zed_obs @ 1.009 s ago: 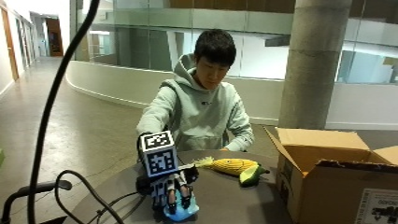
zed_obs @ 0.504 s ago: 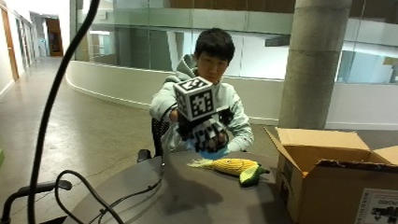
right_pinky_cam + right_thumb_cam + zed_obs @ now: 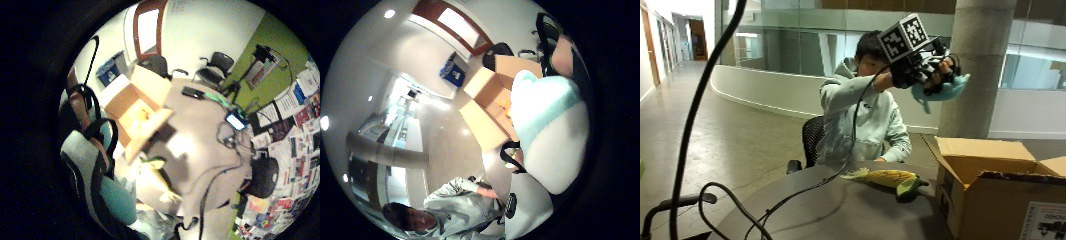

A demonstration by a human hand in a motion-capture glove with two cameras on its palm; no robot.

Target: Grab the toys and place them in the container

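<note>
Outside view: camera low at the table's (image 3: 840,210) near edge, facing across it toward the seated person; the open cardboard box (image 3: 993,195) fills the lower right of the frame, close to the lens, and the raised right hand (image 3: 933,70) sits upper right of centre.

Little finger side palm view: camera high above the table (image 3: 200,150), looking down; the box (image 3: 140,112) lies left of centre, the held blue toy (image 3: 100,170) close at lower left.

Thumb side palm view: looks down past the toy (image 3: 550,135), close at right, onto the box (image 3: 495,100) and the person at the bottom.

All three views share the box.
</note>
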